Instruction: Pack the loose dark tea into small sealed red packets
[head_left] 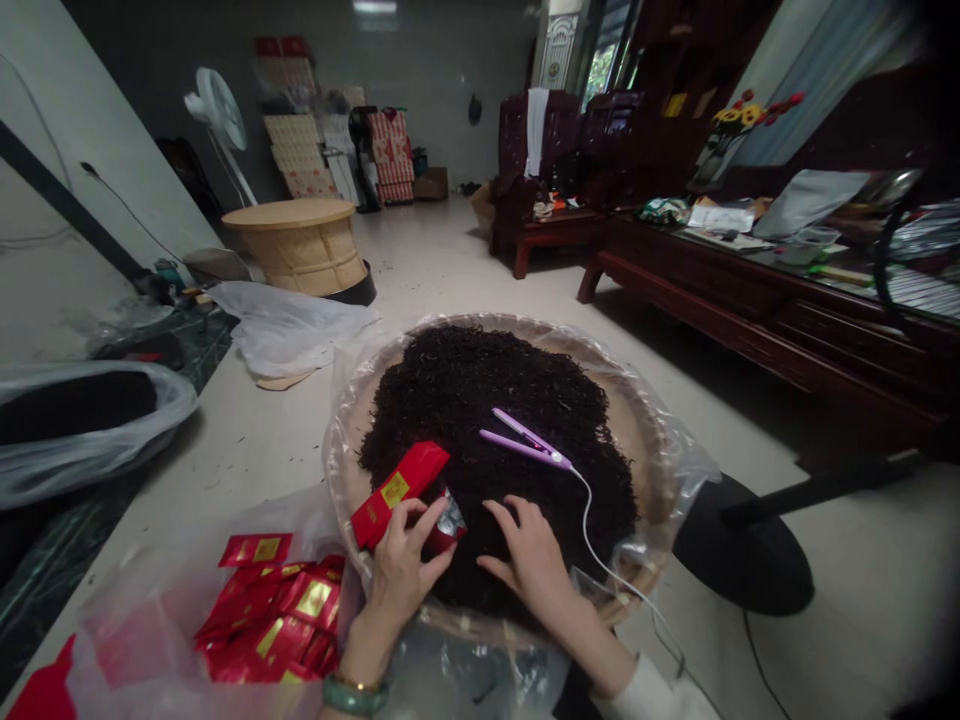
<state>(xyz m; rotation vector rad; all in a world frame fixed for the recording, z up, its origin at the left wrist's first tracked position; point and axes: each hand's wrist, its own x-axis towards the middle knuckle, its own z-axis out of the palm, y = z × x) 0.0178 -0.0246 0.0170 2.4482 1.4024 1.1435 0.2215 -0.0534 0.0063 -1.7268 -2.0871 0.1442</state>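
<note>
My left hand [399, 568] pinches a small red foil packet [451, 518] whose silvery inside faces right, at the near left of a wide round basket [658, 445]. Dark, dry leaves that look like tea [487, 385] are heaped in this basket. Over the heap, just right of the packet, my right hand [531, 556] is open, thumb and fingers apart, with nothing visible between them. A longer red and gold pouch [420, 466] lies on the basket's left side, beyond my left hand. On the leaves rests a purple hair straightener [531, 448], its plates apart, with a white cord.
Several filled red packets [281, 610] lie in a clear plastic bag at the lower left. A plastic-lined container of dark leaves [82, 405] is farther left. The black stand base [742, 545] is on the right, near a dark wooden table [780, 300].
</note>
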